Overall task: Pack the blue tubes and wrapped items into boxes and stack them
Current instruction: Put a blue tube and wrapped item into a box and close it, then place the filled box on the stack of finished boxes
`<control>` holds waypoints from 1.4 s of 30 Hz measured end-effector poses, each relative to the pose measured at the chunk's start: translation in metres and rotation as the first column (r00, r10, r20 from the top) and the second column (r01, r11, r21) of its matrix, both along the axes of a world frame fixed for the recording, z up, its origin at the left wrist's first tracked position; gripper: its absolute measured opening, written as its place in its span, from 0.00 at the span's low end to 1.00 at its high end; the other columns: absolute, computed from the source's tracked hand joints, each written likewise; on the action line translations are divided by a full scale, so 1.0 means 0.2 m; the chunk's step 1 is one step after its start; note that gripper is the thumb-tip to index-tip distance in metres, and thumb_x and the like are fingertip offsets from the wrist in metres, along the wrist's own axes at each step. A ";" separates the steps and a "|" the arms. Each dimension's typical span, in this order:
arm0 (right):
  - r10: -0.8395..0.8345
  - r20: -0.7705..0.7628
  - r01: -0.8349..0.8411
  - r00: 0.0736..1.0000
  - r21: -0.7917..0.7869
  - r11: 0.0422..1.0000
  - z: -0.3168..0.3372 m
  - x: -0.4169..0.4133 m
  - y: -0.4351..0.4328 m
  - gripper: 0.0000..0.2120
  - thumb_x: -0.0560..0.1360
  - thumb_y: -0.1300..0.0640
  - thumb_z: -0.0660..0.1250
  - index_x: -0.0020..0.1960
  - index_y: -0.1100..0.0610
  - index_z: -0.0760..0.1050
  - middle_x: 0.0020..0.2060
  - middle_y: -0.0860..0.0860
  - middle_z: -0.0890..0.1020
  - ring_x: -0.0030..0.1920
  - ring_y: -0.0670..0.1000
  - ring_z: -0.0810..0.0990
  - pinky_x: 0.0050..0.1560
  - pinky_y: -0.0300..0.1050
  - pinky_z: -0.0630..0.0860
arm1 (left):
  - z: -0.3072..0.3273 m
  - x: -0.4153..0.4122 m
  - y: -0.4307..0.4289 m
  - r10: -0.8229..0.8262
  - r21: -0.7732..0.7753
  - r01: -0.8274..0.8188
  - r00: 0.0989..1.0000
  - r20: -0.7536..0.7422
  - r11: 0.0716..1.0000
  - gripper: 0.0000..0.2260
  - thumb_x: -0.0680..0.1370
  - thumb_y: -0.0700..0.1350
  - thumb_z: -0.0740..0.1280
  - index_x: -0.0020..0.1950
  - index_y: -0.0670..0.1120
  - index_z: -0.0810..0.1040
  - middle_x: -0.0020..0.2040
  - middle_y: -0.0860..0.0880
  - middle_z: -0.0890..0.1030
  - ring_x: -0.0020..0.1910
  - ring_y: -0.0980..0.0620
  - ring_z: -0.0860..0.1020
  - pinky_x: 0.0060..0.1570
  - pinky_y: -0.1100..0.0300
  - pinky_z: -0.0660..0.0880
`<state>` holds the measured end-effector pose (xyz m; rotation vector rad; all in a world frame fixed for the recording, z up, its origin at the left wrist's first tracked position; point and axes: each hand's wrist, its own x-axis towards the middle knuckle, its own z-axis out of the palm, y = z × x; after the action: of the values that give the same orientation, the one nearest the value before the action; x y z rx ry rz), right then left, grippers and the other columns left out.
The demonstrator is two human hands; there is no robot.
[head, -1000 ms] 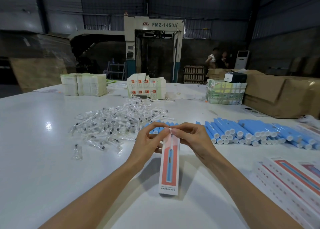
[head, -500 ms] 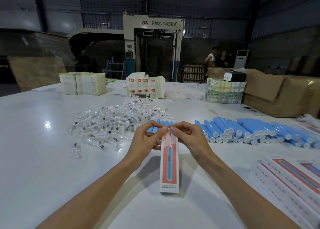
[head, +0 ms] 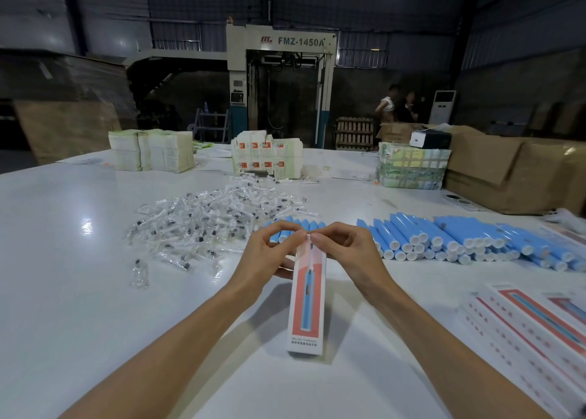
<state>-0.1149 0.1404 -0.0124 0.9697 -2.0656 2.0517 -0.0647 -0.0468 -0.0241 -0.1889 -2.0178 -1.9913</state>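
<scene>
Right now both hands meet at the far end of 1 slim white-and-red box (head: 307,304), printed with a blue tube shape down its face. The left hand (head: 269,255) has its fingers curled, thumb and forefinger pinching the box's top edge; the right hand (head: 347,253) pinches the same edge from the other side, fingertips nearly touching the left's. The box runs lengthwise toward the person, its near end low over the white table (head: 79,291); whether it touches the surface I cannot tell.

Just beyond the hands and off to the right lie the blue tubes (head: 459,241), heaped in rows with white caps facing the person. Left of them is a loose pile of clear wrapped items (head: 209,222), a few strays lying apart on the near left. At the right edge, packed boxes (head: 523,323) lie flat, side by side.

Farther back on the table sit stacks of flat cartons (head: 152,150) and big brown cardboard cases (head: 507,171). Behind stands a machine marked FMZ-1450A (head: 282,69), with 2 people (head: 396,104) near it.
</scene>
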 end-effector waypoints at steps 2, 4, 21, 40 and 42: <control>-0.015 -0.014 0.015 1.000 0.014 1.000 0.00 0.00 0.00 0.05 0.80 0.56 0.73 0.49 0.56 0.87 0.45 0.51 0.89 0.49 0.54 0.88 0.50 0.41 0.83 | 0.00 0.01 -0.01 -0.015 -0.027 0.014 1.000 -0.025 1.000 0.09 0.82 0.56 0.74 0.57 0.52 0.83 0.46 0.43 0.89 0.41 0.40 0.89 0.37 0.58 0.83; -0.026 -0.031 0.027 0.999 0.025 0.999 -0.01 0.00 0.00 0.05 0.80 0.55 0.73 0.49 0.56 0.86 0.45 0.51 0.89 0.49 0.54 0.88 0.51 0.43 0.84 | 0.00 0.01 -0.01 -0.033 -0.039 0.031 0.998 -0.044 0.999 0.09 0.82 0.55 0.73 0.56 0.52 0.83 0.46 0.42 0.89 0.42 0.40 0.89 0.37 0.58 0.84; -0.028 0.242 0.019 0.970 0.042 0.999 0.01 0.00 -0.02 0.18 0.85 0.40 0.60 0.62 0.50 0.82 0.51 0.49 0.88 0.54 0.50 0.87 0.55 0.42 0.79 | -0.04 -0.03 0.03 0.034 0.109 -0.033 0.999 -0.010 0.993 0.06 0.83 0.52 0.74 0.57 0.53 0.82 0.45 0.43 0.88 0.44 0.41 0.89 0.40 0.55 0.84; 0.086 0.688 -0.162 0.721 0.047 0.986 -0.15 0.24 0.25 0.32 0.74 0.28 0.69 0.67 0.51 0.79 0.56 0.57 0.86 0.49 0.55 0.86 0.51 0.51 0.83 | -0.24 -0.12 0.09 -0.061 0.016 0.061 0.998 -0.014 0.998 0.10 0.82 0.52 0.71 0.59 0.48 0.81 0.55 0.49 0.87 0.53 0.53 0.87 0.58 0.49 0.82; 0.037 0.673 -0.137 0.738 0.096 0.986 -0.14 0.25 0.26 0.29 0.77 0.30 0.66 0.67 0.50 0.78 0.55 0.57 0.86 0.48 0.55 0.86 0.51 0.51 0.83 | -0.25 -0.11 0.12 -0.060 -0.079 0.060 0.998 0.009 0.995 0.14 0.82 0.57 0.68 0.63 0.52 0.79 0.55 0.52 0.86 0.53 0.54 0.87 0.55 0.51 0.83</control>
<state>-0.0657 0.1933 -0.0397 0.3346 -2.5465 2.6199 -0.0864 -0.0236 -0.0750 -0.2634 -2.1209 -1.9506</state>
